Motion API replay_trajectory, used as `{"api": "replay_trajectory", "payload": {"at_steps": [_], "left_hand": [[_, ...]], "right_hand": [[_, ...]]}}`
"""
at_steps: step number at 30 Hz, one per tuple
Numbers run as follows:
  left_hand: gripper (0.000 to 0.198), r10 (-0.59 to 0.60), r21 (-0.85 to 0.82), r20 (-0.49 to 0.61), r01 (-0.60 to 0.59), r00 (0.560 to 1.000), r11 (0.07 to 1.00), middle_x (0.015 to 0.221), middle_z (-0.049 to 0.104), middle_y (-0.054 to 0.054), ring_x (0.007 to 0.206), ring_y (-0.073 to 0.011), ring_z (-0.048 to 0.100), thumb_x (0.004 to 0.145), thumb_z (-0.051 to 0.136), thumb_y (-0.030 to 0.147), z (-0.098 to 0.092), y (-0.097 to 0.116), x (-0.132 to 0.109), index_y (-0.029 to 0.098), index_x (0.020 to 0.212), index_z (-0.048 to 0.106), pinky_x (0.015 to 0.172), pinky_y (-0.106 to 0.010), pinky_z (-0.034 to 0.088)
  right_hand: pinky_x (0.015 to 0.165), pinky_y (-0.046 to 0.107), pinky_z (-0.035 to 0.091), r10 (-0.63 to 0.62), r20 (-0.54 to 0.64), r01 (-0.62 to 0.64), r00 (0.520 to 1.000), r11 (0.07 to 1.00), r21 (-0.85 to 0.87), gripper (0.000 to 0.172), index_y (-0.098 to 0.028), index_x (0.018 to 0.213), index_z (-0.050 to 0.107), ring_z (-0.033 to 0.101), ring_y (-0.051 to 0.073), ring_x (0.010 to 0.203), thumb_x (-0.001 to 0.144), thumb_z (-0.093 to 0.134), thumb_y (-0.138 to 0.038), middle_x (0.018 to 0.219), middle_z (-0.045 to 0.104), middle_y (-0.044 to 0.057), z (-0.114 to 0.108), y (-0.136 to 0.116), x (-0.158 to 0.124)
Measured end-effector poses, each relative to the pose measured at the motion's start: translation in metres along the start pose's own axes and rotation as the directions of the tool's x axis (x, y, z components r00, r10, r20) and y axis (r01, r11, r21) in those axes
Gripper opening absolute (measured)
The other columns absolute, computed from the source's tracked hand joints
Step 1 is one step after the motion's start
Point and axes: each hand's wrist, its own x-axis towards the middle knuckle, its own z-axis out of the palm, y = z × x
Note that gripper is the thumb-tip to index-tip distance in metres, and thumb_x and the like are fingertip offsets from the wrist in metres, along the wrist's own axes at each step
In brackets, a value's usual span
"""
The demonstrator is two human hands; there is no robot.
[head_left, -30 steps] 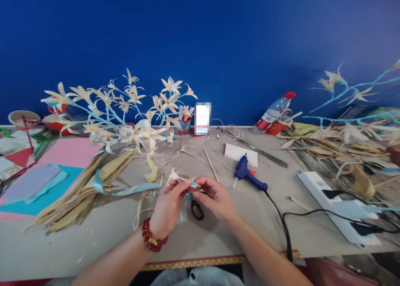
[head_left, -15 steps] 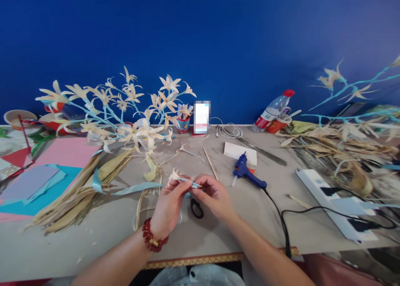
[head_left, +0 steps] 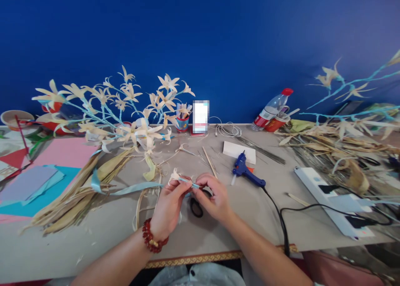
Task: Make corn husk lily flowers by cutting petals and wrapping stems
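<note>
Between finger and thumb, my left hand (head_left: 172, 200) pinches a small cream flower (head_left: 175, 176) by its stem, which is wrapped in light blue. My right hand (head_left: 215, 195) is closed on the stem's other end, its fingertips close to the left ones. A light blue ribbon (head_left: 137, 188) trails leftward from behind my left hand across the table. Black-handled scissors (head_left: 196, 207) lie under my hands, partly hidden by the right one. A red bead bracelet (head_left: 151, 235) circles my left wrist.
Cream flower branches (head_left: 106, 107) stand at the back left above dried husks (head_left: 78, 198) and coloured paper (head_left: 62, 152). On the right are a blue glue gun (head_left: 246, 171), a white power strip (head_left: 331, 207) with black cords, and a leaning bottle (head_left: 270, 110). A phone (head_left: 200, 117) stands by the wall.
The fingers of my right hand have shifted slightly along the blue stem, and more of the scissors shows. My left hand keeps its pinch in nearly the same place.
</note>
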Motion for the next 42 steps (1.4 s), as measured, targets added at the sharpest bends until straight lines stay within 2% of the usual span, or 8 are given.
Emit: {"api": "replay_trajectory", "payload": {"at_steps": [8,13,19,24,28,31,37,42], "left_hand": [[0.006,0.005,0.026,-0.029,-0.004,1.0,1.0,0.078,0.068,-0.001,0.076,-0.0116,0.061,0.066,0.075,0.016,0.001,0.002,0.0,0.015,0.067,0.069,0.076,-0.023,0.046],[0.007,0.024,0.09,-0.025,-0.022,0.999,0.996,0.079,0.067,-0.001,0.078,-0.0123,0.06,0.066,0.075,0.016,-0.002,0.001,0.001,0.015,0.068,0.069,0.077,-0.023,0.045],[0.009,0.099,0.196,-0.012,-0.095,0.995,0.976,0.081,0.066,-0.002,0.082,-0.014,0.058,0.068,0.075,0.018,0.0,0.001,-0.002,0.015,0.073,0.068,0.078,-0.024,0.044],[0.009,0.153,0.297,0.022,-0.152,0.988,0.943,0.082,0.065,-0.001,0.074,-0.0139,0.057,0.069,0.074,0.019,0.005,0.005,-0.007,0.016,0.076,0.068,0.071,-0.024,0.046],[0.009,0.171,0.323,0.035,-0.173,0.985,0.93,0.082,0.064,-0.002,0.073,-0.0146,0.057,0.069,0.074,0.02,0.004,0.006,-0.006,0.017,0.076,0.069,0.069,-0.025,0.047],[0.01,0.158,0.303,0.014,-0.154,0.987,0.94,0.081,0.065,-0.003,0.073,-0.015,0.057,0.068,0.075,0.021,0.003,0.005,-0.004,0.016,0.074,0.069,0.069,-0.025,0.046],[0.009,0.152,0.298,-0.005,-0.143,0.988,0.944,0.08,0.066,-0.002,0.077,-0.0148,0.058,0.067,0.075,0.02,0.002,0.002,-0.001,0.016,0.072,0.069,0.071,-0.024,0.046],[0.008,0.168,0.345,0.025,-0.166,0.986,0.924,0.081,0.065,-0.002,0.076,-0.0154,0.058,0.069,0.074,0.021,0.003,0.001,-0.004,0.016,0.074,0.069,0.07,-0.024,0.045]], "right_hand": [[0.067,0.032,0.047,-0.103,-0.018,0.097,0.995,0.977,-0.189,0.01,-0.023,0.092,0.059,0.057,0.019,0.074,0.084,0.059,-0.017,0.086,0.063,0.006,-0.003,0.002,-0.002],[0.069,0.032,0.046,-0.091,-0.013,0.087,0.996,0.977,-0.195,0.006,-0.023,0.088,0.061,0.058,0.02,0.076,0.084,0.059,-0.018,0.083,0.064,0.006,-0.006,0.0,-0.001],[0.058,0.026,0.042,0.177,0.0,-0.177,0.984,0.98,0.093,0.018,-0.02,0.07,0.059,0.052,0.015,0.061,0.086,0.057,-0.029,0.067,0.058,0.001,-0.006,-0.003,0.003],[0.047,0.022,0.035,0.442,0.135,-0.457,0.887,0.794,0.401,0.022,-0.018,0.065,0.059,0.043,0.01,0.049,0.078,0.064,-0.035,0.057,0.051,-0.003,-0.005,-0.001,0.005],[0.048,0.022,0.037,0.478,0.175,-0.498,0.861,0.722,0.48,0.021,-0.018,0.063,0.057,0.044,0.01,0.049,0.077,0.062,-0.033,0.057,0.051,-0.003,-0.006,-0.001,0.004],[0.049,0.023,0.038,0.457,0.164,-0.477,0.874,0.745,0.467,0.019,-0.018,0.072,0.06,0.046,0.011,0.05,0.083,0.055,-0.032,0.058,0.052,-0.002,-0.009,-0.003,0.004],[0.061,0.024,0.043,0.283,0.094,-0.297,0.954,0.932,0.206,0.008,-0.02,0.085,0.061,0.052,0.014,0.067,0.082,0.059,-0.026,0.082,0.059,0.002,-0.012,-0.009,0.003],[0.055,0.023,0.039,0.325,0.071,-0.333,0.943,0.92,0.209,0.01,-0.019,0.075,0.058,0.049,0.012,0.06,0.081,0.06,-0.027,0.069,0.054,-0.001,-0.009,-0.01,0.004]]}}
